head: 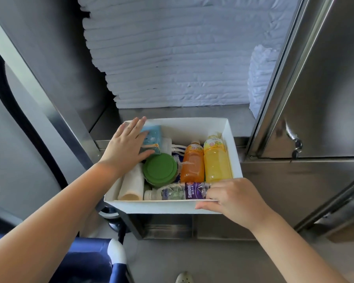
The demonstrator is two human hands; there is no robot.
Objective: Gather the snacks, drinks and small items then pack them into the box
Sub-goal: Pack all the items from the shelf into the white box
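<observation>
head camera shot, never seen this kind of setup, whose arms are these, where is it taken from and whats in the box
No machine here: these are a person's two bare arms, seen by one wide-angle camera worn on the head, looking forward and down. The white box is at the edge of a metal shelf, in front of a stack of folded white cloths. Inside are an orange bottle, a yellow bottle, a water bottle with a purple label lying on its side, a green-lidded jar, a beige roll and a blue tissue pack. The left hand rests flat on that pack, fingers straight. The right hand holds the box's near wall, thumb outside and fingers curled over the rim.
</observation>
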